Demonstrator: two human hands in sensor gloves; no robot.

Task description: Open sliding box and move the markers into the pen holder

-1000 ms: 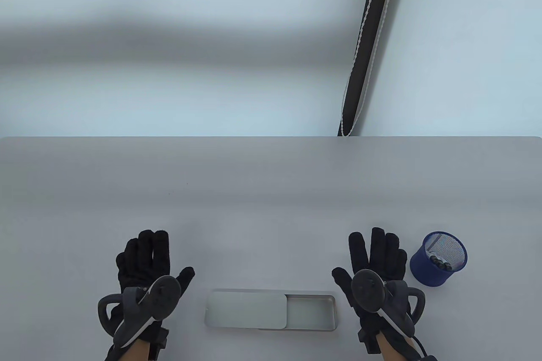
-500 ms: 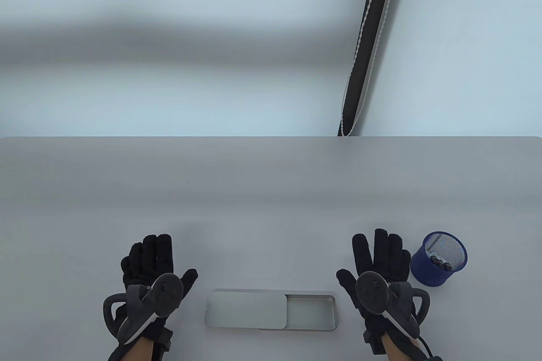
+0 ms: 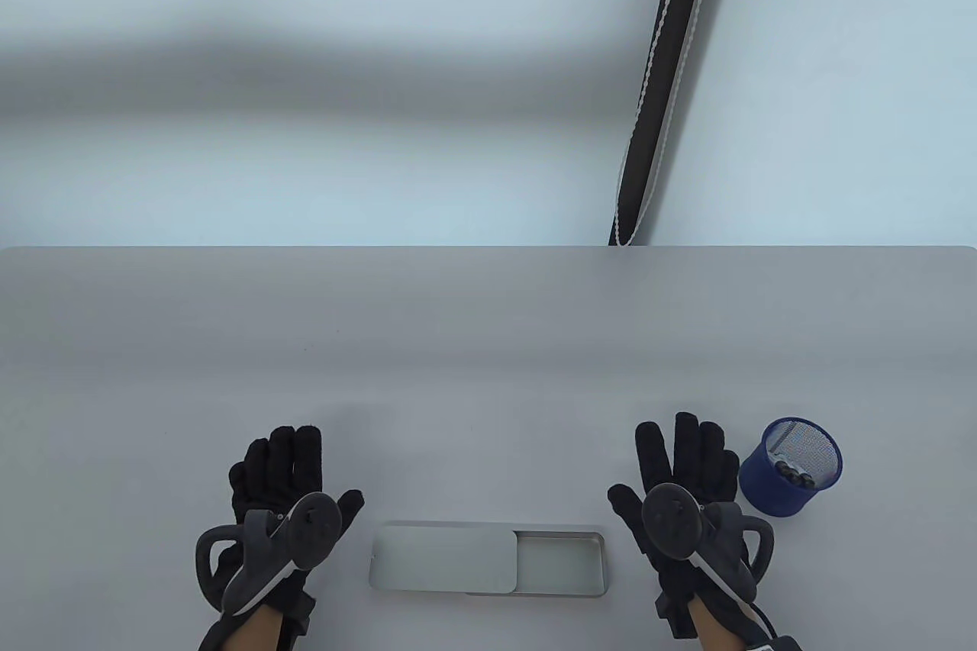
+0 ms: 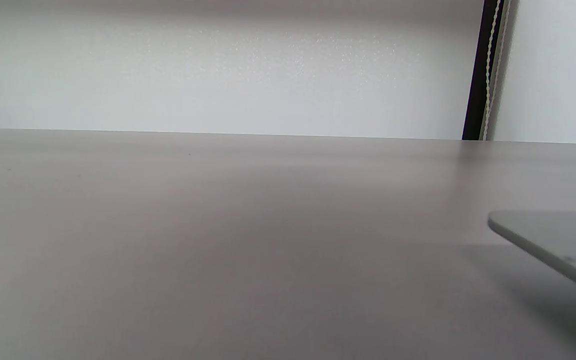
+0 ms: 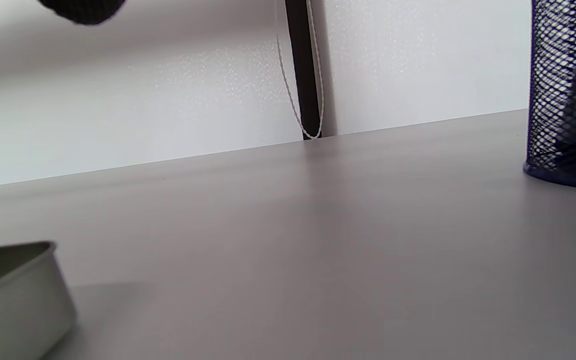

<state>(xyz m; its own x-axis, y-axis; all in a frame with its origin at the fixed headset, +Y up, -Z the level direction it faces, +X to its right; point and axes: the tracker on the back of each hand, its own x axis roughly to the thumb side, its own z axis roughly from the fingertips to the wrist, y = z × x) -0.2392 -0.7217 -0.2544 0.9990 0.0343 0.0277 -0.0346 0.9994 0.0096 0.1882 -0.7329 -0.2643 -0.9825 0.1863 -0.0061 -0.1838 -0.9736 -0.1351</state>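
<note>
A silver sliding box lies near the table's front edge, its lid pushed left so the right end stands uncovered and bare. The blue mesh pen holder at the right has dark marker ends inside it. My left hand rests flat on the table left of the box, fingers straight, holding nothing. My right hand lies flat between box and holder, also holding nothing. The box corner and holder show in the right wrist view, the lid's edge in the left wrist view.
The grey table stretches wide behind the hands up to its far edge. Beyond it a black post with a white beaded cord stands against a pale wall.
My left hand has slid a little right and toward the front, closer to the box. The right hand has barely shifted. Box and holder have not moved.
</note>
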